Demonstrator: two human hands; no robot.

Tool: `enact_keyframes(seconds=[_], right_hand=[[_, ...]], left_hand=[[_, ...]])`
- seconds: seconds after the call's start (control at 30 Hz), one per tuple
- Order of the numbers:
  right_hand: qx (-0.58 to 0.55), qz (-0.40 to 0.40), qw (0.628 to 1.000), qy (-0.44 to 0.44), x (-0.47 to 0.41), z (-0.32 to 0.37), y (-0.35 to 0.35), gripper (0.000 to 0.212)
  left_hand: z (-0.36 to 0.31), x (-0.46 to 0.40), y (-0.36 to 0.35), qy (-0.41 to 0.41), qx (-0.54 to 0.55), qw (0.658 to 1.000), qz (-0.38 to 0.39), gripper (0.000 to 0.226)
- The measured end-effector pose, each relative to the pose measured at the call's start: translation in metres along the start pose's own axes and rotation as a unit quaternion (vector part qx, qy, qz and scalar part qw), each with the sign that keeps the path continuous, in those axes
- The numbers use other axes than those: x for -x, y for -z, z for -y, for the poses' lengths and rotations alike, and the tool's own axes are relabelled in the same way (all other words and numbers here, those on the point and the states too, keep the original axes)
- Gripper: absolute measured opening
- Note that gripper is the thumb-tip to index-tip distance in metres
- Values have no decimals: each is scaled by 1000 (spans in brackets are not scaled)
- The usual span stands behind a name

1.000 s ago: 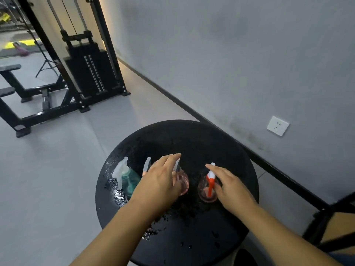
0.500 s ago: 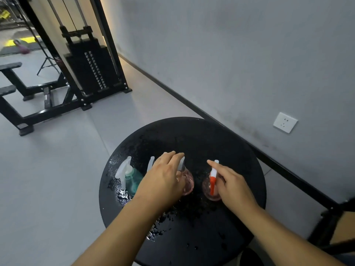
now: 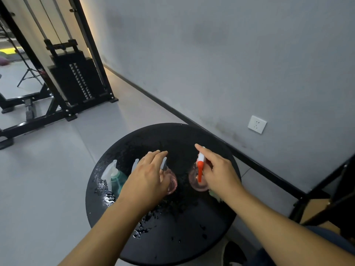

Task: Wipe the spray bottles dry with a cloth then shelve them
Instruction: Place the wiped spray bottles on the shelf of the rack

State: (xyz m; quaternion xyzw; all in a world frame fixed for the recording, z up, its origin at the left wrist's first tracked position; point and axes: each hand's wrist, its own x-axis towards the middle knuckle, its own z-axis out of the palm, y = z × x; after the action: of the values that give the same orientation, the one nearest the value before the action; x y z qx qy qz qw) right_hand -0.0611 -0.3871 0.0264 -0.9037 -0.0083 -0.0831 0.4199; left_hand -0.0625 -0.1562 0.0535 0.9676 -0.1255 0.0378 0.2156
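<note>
We note a grey wall (image 3: pixel 211 54) with white socket (image 3: pixel 257 124), grey floor (image 3: pixel 38 179), and black weight machine (image 3: pixel 76 79) far left.

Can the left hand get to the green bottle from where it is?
Probably yes. The left hand hovers over a pink bottle, and the green bottle stands right beside it on the wet black table. Only a small clear sprayer top stands between them.

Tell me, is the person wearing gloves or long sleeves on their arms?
No gloves and no long sleeves. The left hand and right hand are bare, and both forearms are uncovered right down to the bottom edge of the picture. No watch, ring or bracelet shows on either wrist or on the fingers. Any sleeve would sit higher up the arm, out of view.
</note>
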Motion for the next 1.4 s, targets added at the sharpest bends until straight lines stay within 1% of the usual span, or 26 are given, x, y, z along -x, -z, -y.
enact_keyframes(seconds=[0.23,0.43,0.57,0.7,0.8,1.0,1.2,1.3,1.4], right_hand=[[5,-57,998,29,33,32,66,60],[-38,-130,990,33,76,52,131,44],[-43,-160,986,29,110,51,165,31],[-30,-183,983,8,142,37,198,31],[-29,-196,980,-11,167,27,222,31],[-23,-244,968,-52,223,-5,271,35],[-13,-306,947,-93,277,-48,327,35],[-7,-336,933,-128,301,-76,351,38],[-13,-364,916,-166,319,-108,370,39]], left_hand=[[-52,20,30,-36,-3,999,-25,69],[-111,40,54,-106,-5,993,-41,70],[-152,53,59,-147,5,988,-43,67],[-190,67,56,-172,20,984,-39,69],[-221,78,52,-207,27,977,-29,68],[-288,91,27,-265,49,963,15,70],[-359,103,-11,-330,61,941,43,68],[-393,108,-32,-364,71,927,59,66],[-420,106,-54,-380,74,918,79,65]])
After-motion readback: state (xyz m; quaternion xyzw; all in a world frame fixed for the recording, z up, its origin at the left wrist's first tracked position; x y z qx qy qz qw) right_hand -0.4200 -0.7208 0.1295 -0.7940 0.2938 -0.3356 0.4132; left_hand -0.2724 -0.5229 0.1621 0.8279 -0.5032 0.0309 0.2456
